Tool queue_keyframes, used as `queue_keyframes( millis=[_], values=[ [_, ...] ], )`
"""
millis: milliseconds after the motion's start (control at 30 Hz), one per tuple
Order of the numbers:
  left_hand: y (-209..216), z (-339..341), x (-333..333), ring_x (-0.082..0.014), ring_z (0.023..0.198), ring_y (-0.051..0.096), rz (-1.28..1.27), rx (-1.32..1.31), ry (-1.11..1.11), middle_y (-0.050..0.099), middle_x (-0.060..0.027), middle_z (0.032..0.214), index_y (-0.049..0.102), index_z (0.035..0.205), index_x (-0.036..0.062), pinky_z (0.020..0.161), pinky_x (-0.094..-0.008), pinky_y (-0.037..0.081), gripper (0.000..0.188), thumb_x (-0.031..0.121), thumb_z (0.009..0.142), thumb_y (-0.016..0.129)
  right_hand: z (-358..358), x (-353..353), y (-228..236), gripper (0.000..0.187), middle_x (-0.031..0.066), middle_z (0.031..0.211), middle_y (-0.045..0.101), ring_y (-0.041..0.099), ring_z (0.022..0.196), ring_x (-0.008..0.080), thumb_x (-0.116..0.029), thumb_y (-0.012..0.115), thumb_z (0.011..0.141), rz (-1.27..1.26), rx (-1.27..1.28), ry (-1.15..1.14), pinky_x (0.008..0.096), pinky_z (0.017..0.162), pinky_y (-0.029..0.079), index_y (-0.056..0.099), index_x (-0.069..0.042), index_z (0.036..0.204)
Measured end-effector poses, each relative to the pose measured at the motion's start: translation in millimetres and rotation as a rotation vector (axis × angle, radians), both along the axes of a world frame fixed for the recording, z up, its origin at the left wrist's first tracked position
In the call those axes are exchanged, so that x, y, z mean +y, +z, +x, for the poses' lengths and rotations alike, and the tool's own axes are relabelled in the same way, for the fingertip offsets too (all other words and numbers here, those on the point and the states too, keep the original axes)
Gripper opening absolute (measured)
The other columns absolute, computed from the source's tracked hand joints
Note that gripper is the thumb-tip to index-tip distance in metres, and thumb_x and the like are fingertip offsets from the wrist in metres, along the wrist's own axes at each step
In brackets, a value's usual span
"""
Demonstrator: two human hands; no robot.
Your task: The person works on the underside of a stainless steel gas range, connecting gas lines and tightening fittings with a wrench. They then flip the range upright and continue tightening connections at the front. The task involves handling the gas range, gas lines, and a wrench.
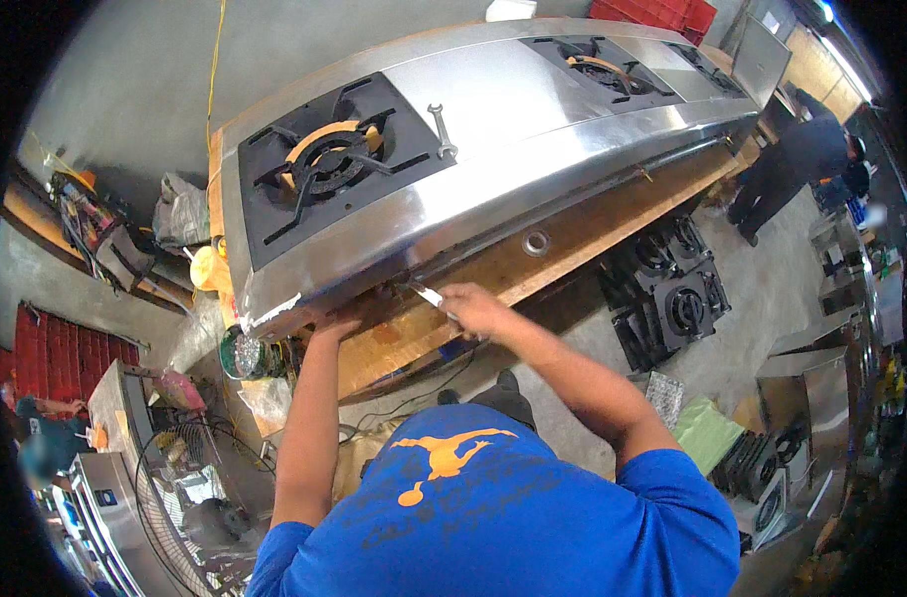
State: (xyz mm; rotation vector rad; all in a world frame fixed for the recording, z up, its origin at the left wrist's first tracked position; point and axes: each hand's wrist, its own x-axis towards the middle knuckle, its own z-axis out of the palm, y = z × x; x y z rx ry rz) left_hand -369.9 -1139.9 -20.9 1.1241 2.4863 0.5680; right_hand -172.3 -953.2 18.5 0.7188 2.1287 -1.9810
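A long stainless-steel gas stove with black burner grates stands on a wooden bench. My left hand reaches under its front lip at the left end, where the fingers are hidden. In my right hand is a silvery wrench-like tool, its tip at the underside of the same lip, close to my left hand. A double-ended wrench lies on the steel top beside the left burner. On the bench, further right, sits a metal ring.
Black grates and burner parts lie on the floor to the right. At the far right a person bends over. A wire fan guard stands at the lower left, near a green container of small metal pieces.
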Motion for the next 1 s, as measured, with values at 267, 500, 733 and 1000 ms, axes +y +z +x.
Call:
queue_keyframes(
  millis=[267, 500, 733, 1000],
  values=[
    [58.9, 23.5, 13.0, -0.0336, 0.122, 0.046, -0.145, -0.100, -0.099, 0.050, -0.0175, 0.132, 0.052, 0.124, 0.0048, 0.103, -0.0411, 0.035, 0.049, 0.041, 0.091, 0.049, -56.7, 55.4, 20.9, 0.039, 0.0037, 0.070, 0.060, 0.053, 0.056, 0.0146, -0.043, 0.049, 0.089, 0.472, -0.248, 0.518, 0.0312, 0.047, 0.042, 0.063, -0.008, 0.081],
    [116.0, 69.8, -25.5, -0.0369, 0.106, 0.058, 0.057, -0.062, -0.188, 0.062, -0.0202, 0.113, 0.060, 0.116, 0.0032, 0.092, -0.0403, 0.045, 0.041, 0.031, 0.086, 0.059, -67.0, 73.2, -0.3, 0.042, 0.0014, 0.069, 0.057, 0.050, 0.057, 0.0129, -0.050, 0.051, 0.087, 0.409, -0.318, 0.585, 0.0321, 0.050, 0.039, 0.063, -0.010, 0.085],
    [181.6, 48.0, -78.7, -0.0222, 0.096, 0.064, 0.511, -0.008, 0.135, 0.067, -0.0125, 0.106, 0.064, 0.115, 0.0056, 0.088, -0.0327, 0.047, 0.036, 0.015, 0.080, 0.066, -60.5, 75.3, 0.8, 0.049, 0.0033, 0.074, 0.060, 0.053, 0.061, 0.0149, -0.054, 0.047, 0.091, 0.385, -0.263, 0.510, 0.0354, 0.055, 0.044, 0.063, -0.008, 0.088],
    [169.8, -21.7, -60.5, -0.0281, 0.113, 0.055, 0.603, 0.352, 0.229, 0.061, -0.0151, 0.119, 0.062, 0.114, 0.0052, 0.097, -0.0368, 0.041, 0.037, 0.027, 0.084, 0.065, -53.2, 60.5, -5.2, 0.044, 0.0070, 0.075, 0.063, 0.058, 0.061, 0.0183, -0.048, 0.050, 0.089, 0.373, -0.214, 0.397, 0.0348, 0.052, 0.046, 0.066, -0.010, 0.102]
  ],
)
